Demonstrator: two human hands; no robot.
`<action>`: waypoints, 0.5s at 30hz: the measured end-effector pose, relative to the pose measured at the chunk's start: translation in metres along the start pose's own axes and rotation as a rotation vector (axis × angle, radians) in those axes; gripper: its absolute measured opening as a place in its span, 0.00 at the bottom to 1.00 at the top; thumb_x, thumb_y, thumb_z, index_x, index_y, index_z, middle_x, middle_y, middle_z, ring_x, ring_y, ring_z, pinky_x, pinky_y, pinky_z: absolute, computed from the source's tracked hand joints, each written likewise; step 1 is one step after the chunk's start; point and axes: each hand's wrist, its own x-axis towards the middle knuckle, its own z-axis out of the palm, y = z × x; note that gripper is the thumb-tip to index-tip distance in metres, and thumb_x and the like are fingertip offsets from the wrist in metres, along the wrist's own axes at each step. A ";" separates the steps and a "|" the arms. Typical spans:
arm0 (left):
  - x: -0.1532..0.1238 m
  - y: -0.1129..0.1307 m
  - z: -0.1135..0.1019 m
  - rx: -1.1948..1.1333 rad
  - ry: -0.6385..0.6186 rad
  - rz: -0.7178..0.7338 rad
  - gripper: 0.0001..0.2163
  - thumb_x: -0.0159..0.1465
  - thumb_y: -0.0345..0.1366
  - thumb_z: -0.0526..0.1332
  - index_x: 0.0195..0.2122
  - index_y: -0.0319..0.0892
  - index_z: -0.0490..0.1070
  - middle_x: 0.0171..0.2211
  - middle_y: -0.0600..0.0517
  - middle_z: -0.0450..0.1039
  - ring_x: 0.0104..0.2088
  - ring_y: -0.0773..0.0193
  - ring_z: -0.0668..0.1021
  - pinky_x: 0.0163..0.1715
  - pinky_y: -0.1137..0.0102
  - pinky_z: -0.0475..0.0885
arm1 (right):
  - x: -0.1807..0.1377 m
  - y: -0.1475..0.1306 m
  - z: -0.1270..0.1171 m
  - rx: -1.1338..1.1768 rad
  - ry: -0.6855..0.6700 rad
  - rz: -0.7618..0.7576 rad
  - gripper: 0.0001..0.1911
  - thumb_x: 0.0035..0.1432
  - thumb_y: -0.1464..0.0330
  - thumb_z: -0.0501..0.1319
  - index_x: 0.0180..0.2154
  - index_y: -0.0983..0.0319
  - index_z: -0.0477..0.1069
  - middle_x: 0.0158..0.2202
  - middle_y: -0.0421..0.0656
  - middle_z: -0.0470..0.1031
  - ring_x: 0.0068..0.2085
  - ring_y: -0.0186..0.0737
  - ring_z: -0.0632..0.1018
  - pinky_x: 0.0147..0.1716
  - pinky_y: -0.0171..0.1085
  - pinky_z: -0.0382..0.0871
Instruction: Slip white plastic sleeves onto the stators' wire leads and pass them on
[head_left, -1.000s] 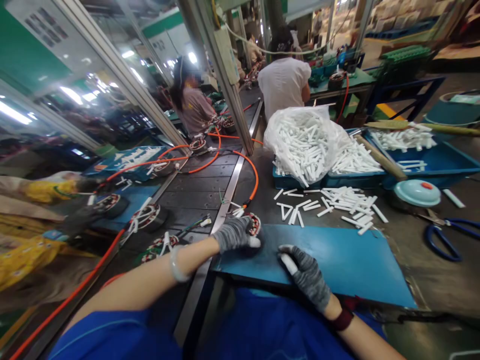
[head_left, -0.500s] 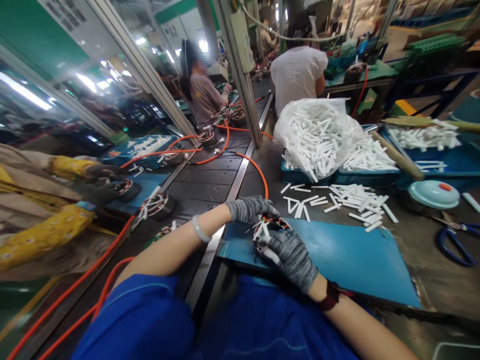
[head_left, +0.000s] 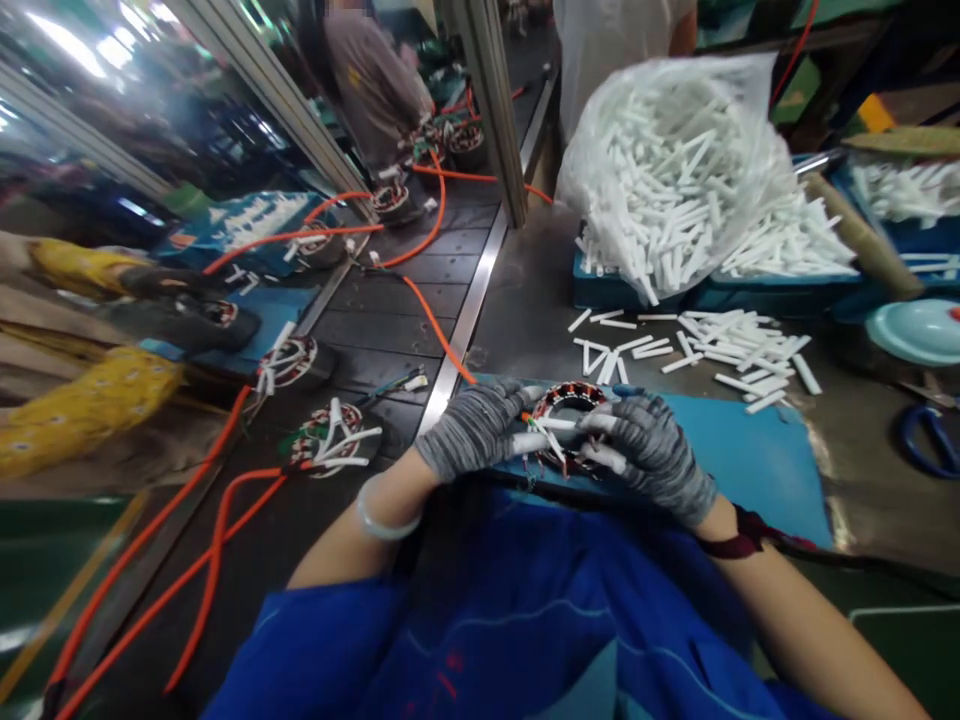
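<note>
A ring-shaped motor stator (head_left: 571,390) with copper windings rests on a blue mat (head_left: 739,455) in front of me. White tubes (head_left: 556,424) and thin coloured wires stick out at its near left side. My left hand (head_left: 480,430), in a grey knit glove with pale fingertips, holds the stator's left side by the wires. Gloved the same way, my right hand (head_left: 654,450) grips the right rim, its fingertips beside a white tube. The glove fingers partly cover the ring's edges.
Loose white tubes (head_left: 739,350) lie beyond the mat, before a plastic bag (head_left: 675,170) full of them. Left, a conveyor (head_left: 405,335) carries more stators (head_left: 337,440) and an orange hose (head_left: 221,560). A co-worker's yellow sleeve (head_left: 112,400) reaches in there. Blue-handled scissors (head_left: 926,440) lie right.
My view has tilted down. The hands have moved apart to opposite sides of the stator, and its ring now shows more fully. My right hand has shifted from the near side to the right rim.
</note>
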 end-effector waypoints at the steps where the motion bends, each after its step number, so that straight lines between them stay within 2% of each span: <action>1: 0.001 0.006 0.007 0.013 0.022 0.018 0.26 0.72 0.51 0.59 0.65 0.42 0.69 0.54 0.42 0.77 0.54 0.52 0.79 0.57 0.56 0.72 | -0.002 -0.003 -0.001 0.026 -0.026 -0.002 0.10 0.68 0.60 0.63 0.48 0.54 0.79 0.41 0.42 0.84 0.44 0.44 0.82 0.46 0.45 0.74; 3: 0.004 0.017 0.016 0.026 0.035 0.089 0.21 0.74 0.47 0.56 0.63 0.43 0.71 0.55 0.43 0.77 0.56 0.53 0.77 0.60 0.56 0.70 | -0.006 -0.008 -0.002 0.086 -0.056 0.095 0.11 0.68 0.59 0.63 0.48 0.53 0.80 0.42 0.42 0.85 0.46 0.45 0.83 0.49 0.47 0.75; 6: 0.012 0.029 0.022 0.036 0.031 0.160 0.19 0.76 0.44 0.55 0.61 0.43 0.73 0.52 0.45 0.80 0.54 0.55 0.78 0.60 0.57 0.68 | -0.009 -0.009 0.001 0.224 -0.044 0.362 0.11 0.67 0.58 0.63 0.44 0.52 0.82 0.41 0.42 0.85 0.45 0.47 0.83 0.51 0.49 0.75; 10: 0.020 0.038 0.016 0.080 0.011 0.076 0.19 0.75 0.48 0.54 0.58 0.44 0.76 0.48 0.46 0.80 0.51 0.55 0.78 0.57 0.58 0.68 | -0.008 0.002 0.004 0.611 0.005 0.670 0.13 0.63 0.54 0.66 0.39 0.55 0.82 0.39 0.42 0.85 0.40 0.44 0.83 0.46 0.45 0.78; 12: 0.021 0.039 0.010 0.123 -0.015 0.039 0.20 0.76 0.48 0.52 0.59 0.45 0.76 0.47 0.46 0.80 0.49 0.54 0.77 0.55 0.58 0.67 | -0.005 0.010 0.000 0.778 -0.100 0.717 0.15 0.59 0.54 0.70 0.43 0.55 0.82 0.41 0.42 0.85 0.41 0.43 0.84 0.44 0.43 0.79; 15: 0.021 0.037 0.006 0.135 -0.068 0.038 0.19 0.77 0.45 0.50 0.59 0.46 0.75 0.51 0.46 0.79 0.51 0.54 0.77 0.56 0.57 0.67 | 0.002 0.019 -0.013 0.893 -0.301 0.708 0.21 0.55 0.57 0.74 0.49 0.55 0.81 0.45 0.43 0.85 0.44 0.45 0.84 0.45 0.44 0.80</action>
